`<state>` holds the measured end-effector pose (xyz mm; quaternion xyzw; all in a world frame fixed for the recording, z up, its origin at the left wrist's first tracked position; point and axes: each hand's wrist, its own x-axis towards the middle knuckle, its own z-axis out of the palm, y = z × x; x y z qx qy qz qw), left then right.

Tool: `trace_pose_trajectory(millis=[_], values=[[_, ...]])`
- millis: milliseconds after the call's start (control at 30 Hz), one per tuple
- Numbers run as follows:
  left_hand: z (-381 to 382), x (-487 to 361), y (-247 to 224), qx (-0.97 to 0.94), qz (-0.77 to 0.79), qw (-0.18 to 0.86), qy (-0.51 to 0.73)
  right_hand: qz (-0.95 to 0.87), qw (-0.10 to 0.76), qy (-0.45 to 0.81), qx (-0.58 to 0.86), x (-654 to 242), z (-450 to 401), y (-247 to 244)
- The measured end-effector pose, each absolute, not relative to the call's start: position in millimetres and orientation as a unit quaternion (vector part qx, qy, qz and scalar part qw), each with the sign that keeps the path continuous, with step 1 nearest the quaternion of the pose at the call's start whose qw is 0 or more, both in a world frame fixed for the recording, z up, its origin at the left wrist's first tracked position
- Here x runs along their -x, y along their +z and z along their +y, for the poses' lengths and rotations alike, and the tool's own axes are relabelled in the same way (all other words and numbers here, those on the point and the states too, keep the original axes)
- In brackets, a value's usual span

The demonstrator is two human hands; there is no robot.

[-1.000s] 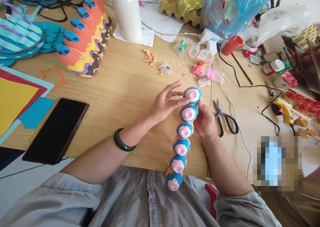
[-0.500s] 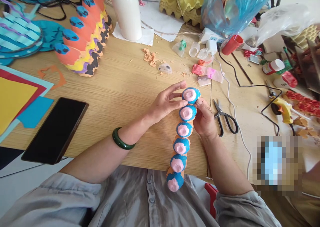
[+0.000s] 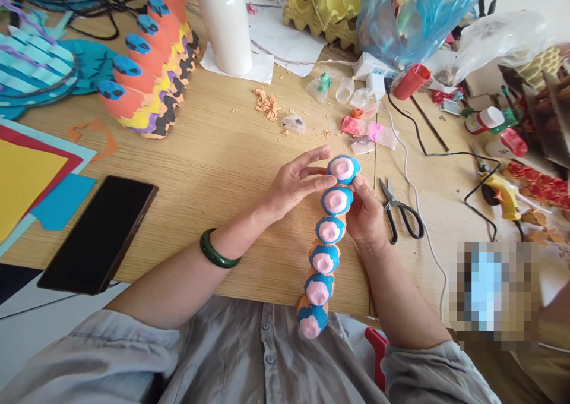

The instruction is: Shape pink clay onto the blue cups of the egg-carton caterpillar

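A row of egg-carton cups (image 3: 330,230), orange at the sides and blue on top with pink clay-like patches, runs from my hands down past the table's front edge. My right hand (image 3: 366,209) grips its upper right side, thumb on the rim of the top cup and the other fingers partly hidden beneath. On the opposite side, my left hand (image 3: 299,181) has its thumb against the strip near the top cup, with the index finger stretched out behind. Black-handled scissors (image 3: 398,209) lie just right of my right hand.
A dark phone (image 3: 98,234) and coloured paper sheets (image 3: 33,181) lie at left. Behind them stands a painted orange egg-carton piece (image 3: 151,65). A white bottle (image 3: 225,30), orange scraps (image 3: 266,104), a power strip (image 3: 373,66) with cables and a yellow glue gun (image 3: 501,195) are farther off.
The upper end of the egg-carton strip has shifted slightly right, its cups facing me a little more. Both hands keep nearly the same place and grip.
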<state>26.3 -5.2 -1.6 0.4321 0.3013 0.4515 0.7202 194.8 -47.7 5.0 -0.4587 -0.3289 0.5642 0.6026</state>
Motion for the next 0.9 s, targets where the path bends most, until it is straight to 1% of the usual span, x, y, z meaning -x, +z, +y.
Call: trace_pose_trajectory(millis=[233,433,600,733,833,900], values=[[-5.4,-28.5,-3.9,-0.424,0.300,0.724,0.454,-0.335,0.587,0.586,0.447,-194.0,-49.7,7.1],[-4.8,-27.9,-6.9,-0.435,0.301,0.718,0.453,-0.325,0.605,0.571,0.449,-194.5,-48.6,6.0],[-5.4,-27.0,-5.4,-0.441,0.299,0.708,0.464,-0.322,0.592,0.578,0.461,-194.4,-48.1,6.0],[-6.3,-27.8,-2.4,-0.418,0.330,0.706,0.466,-0.312,0.600,0.568,0.470,-195.5,-45.4,4.0],[-6.6,-28.6,-1.4,-0.392,0.360,0.718,0.448,-0.312,0.601,0.556,0.483,-197.6,-44.0,1.5],[-7.2,-28.5,-0.1,-0.399,0.359,0.735,0.414,-0.305,0.595,0.561,0.489,-199.0,-43.8,0.2]])
